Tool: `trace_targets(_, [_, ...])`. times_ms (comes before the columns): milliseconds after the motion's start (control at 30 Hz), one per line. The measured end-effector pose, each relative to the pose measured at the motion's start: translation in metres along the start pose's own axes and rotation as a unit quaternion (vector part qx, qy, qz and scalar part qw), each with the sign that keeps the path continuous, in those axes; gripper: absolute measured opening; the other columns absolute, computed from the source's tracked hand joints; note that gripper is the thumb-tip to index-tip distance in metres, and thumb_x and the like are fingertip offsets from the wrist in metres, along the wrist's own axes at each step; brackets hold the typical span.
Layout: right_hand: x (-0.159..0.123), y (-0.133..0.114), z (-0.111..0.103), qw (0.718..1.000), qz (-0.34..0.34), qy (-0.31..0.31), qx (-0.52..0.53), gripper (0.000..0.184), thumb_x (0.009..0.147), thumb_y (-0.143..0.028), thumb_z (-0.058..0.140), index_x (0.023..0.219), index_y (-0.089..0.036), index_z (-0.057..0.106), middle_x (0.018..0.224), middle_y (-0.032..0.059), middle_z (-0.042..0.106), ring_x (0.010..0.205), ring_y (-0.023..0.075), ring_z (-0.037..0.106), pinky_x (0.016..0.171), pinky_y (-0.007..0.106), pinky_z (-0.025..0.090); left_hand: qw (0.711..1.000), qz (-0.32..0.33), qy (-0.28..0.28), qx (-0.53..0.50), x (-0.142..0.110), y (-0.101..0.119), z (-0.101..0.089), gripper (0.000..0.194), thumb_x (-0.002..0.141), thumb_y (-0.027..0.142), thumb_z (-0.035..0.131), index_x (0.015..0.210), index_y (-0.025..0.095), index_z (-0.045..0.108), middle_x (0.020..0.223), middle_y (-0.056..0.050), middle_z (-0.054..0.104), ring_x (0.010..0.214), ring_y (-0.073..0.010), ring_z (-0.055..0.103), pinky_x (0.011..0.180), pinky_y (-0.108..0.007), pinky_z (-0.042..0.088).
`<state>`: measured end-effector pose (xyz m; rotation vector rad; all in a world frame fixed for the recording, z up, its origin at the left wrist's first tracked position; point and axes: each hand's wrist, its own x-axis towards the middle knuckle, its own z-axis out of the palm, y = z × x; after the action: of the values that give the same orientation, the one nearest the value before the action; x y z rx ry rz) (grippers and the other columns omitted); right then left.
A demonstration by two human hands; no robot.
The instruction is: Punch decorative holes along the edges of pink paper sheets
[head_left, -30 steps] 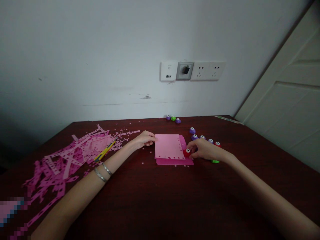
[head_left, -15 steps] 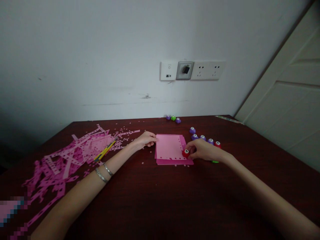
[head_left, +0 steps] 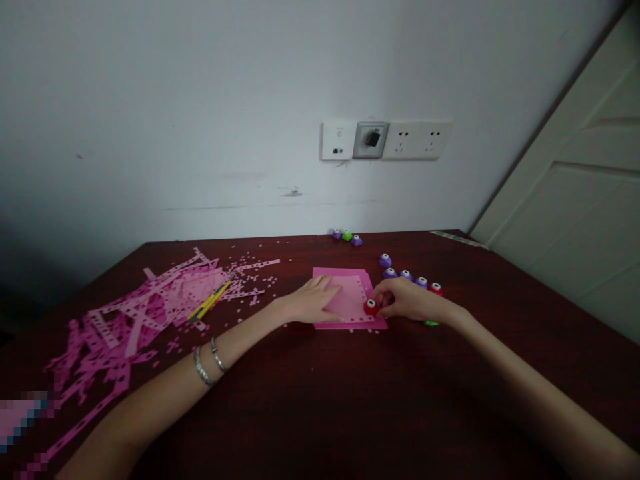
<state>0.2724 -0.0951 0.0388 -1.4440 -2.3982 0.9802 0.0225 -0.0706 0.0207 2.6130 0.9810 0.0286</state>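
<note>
Pink paper sheets (head_left: 353,292) lie in a small stack at the middle of the table, the top one lighter with small punched holes along its right and lower edges. My left hand (head_left: 313,300) rests flat across the left part of the sheets, fingers spread. At the stack's right edge, my right hand (head_left: 400,298) has its fingers closed on a small red craft hole punch (head_left: 371,307) with a white and black top. Whether paper sits inside the punch's slot is hidden. Small cut-out bits lie by the lower edge.
Purple punches (head_left: 405,275) and another red punch (head_left: 436,289) stand behind my right hand. Near the wall sits a green punch (head_left: 347,235) between two purple ones. Left are pink punched strips (head_left: 135,313), scattered bits and a yellow cutter (head_left: 213,300). Wall sockets (head_left: 417,141) are above.
My left hand has left the sheet's left edge and moved right, flattening onto the paper. The top sheet sits slightly lower. My right hand stays at the red punch.
</note>
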Motion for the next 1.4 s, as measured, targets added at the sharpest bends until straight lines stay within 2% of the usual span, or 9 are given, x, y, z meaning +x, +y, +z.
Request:
trace_targets(167, [0.000,-0.003,0.000,1.000,-0.008,0.006,-0.007,0.015,0.068,-0.023,0.063,0.080,-0.014,0.064,0.069,0.0019,0.063,0.063,0.0142,0.058,0.055,0.023,0.042,0.999,-0.021,-0.029,-0.025,0.001,-0.003,0.001,0.086,0.074,0.065,0.047,0.139,0.012,0.027,0.146,-0.020,0.017,0.134,-0.0354,0.011,0.105,-0.046,0.015])
trace_targets(433, [0.001,0.000,0.002,1.000,-0.025,-0.006,-0.008,0.013,0.070,-0.026,0.061,0.078,-0.015,0.063,0.068,0.0012,0.064,0.062,0.0140,0.058,0.054,0.022,0.041,0.999,-0.024,-0.031,-0.030,0.001,-0.002,0.001,0.087,0.074,0.065,0.047,0.139,0.010,0.026,0.147,-0.021,0.013,0.134,-0.0360,0.008,0.105,-0.047,0.015])
trace_targets(633, [0.000,0.002,0.000,1.000,-0.011,0.005,0.011,0.029,0.069,-0.031,0.065,0.093,-0.015,0.064,0.075,0.0035,0.067,0.065,0.0148,0.060,0.058,0.024,0.046,0.998,-0.025,-0.040,-0.040,0.000,-0.001,-0.001,0.089,0.073,0.066,0.046,0.139,0.010,0.024,0.147,-0.020,0.013,0.134,-0.0364,0.008,0.105,-0.048,0.015])
trace_targets(767, [-0.007,-0.005,-0.008,0.996,0.050,0.005,0.077,0.036,0.069,-0.046,0.063,0.087,-0.015,0.063,0.073,0.0053,0.067,0.058,0.0140,0.059,0.049,0.024,0.047,0.998,-0.013,0.041,-0.054,0.000,0.001,-0.010,0.071,0.079,0.061,0.042,0.132,0.013,0.037,0.139,-0.017,0.030,0.127,-0.0328,0.022,0.102,-0.045,0.022])
trace_targets(867, [-0.011,-0.011,-0.015,0.989,0.100,-0.008,0.106,0.043,0.069,-0.057,0.060,0.075,-0.014,0.064,0.065,0.0063,0.065,0.052,0.0126,0.058,0.043,0.022,0.045,0.988,0.001,0.136,-0.074,0.003,0.003,-0.017,0.045,0.084,0.050,0.040,0.106,0.014,0.058,0.114,-0.013,0.050,0.109,-0.0263,0.040,0.093,-0.039,0.033])
trace_targets(933, [-0.011,-0.012,-0.016,0.985,0.121,-0.032,0.118,0.050,0.070,-0.062,0.056,0.068,-0.013,0.063,0.060,0.0068,0.065,0.049,0.0113,0.057,0.041,0.020,0.044,0.982,0.001,0.161,-0.102,0.009,0.003,-0.017,0.036,0.085,0.043,0.041,0.086,0.014,0.063,0.092,-0.009,0.057,0.090,-0.0208,0.049,0.082,-0.034,0.038])
trace_targets(1067, [-0.001,-0.006,-0.013,0.973,0.166,-0.100,0.125,0.062,0.070,-0.071,0.047,0.065,-0.011,0.063,0.056,0.0082,0.064,0.044,0.0096,0.055,0.038,0.019,0.040,0.976,-0.014,0.090,-0.197,0.025,0.006,-0.015,0.033,0.083,0.033,0.042,0.063,0.013,0.058,0.062,-0.002,0.055,0.059,-0.0110,0.048,0.059,-0.025,0.038])
trace_targets(1233, [0.010,0.001,-0.007,0.964,0.188,-0.144,0.122,0.064,0.070,-0.072,0.046,0.062,-0.010,0.061,0.058,0.0097,0.065,0.041,0.0072,0.052,0.035,0.016,0.036,0.954,-0.065,-0.010,-0.292,0.041,0.014,-0.016,0.029,0.080,0.032,0.043,0.065,0.013,0.060,0.059,-0.002,0.057,0.049,-0.0077,0.046,0.048,-0.022,0.035])
trace_targets(1400, [0.010,-0.004,-0.007,0.953,0.197,-0.157,0.168,0.056,0.073,-0.064,0.051,0.062,-0.010,0.061,0.056,0.0070,0.064,0.043,0.0076,0.054,0.041,0.017,0.042,0.934,-0.077,-0.122,-0.328,0.053,0.020,-0.016,0.034,0.080,0.043,0.047,0.077,0.014,0.064,0.066,-0.005,0.061,0.048,-0.0081,0.044,0.047,-0.024,0.032])
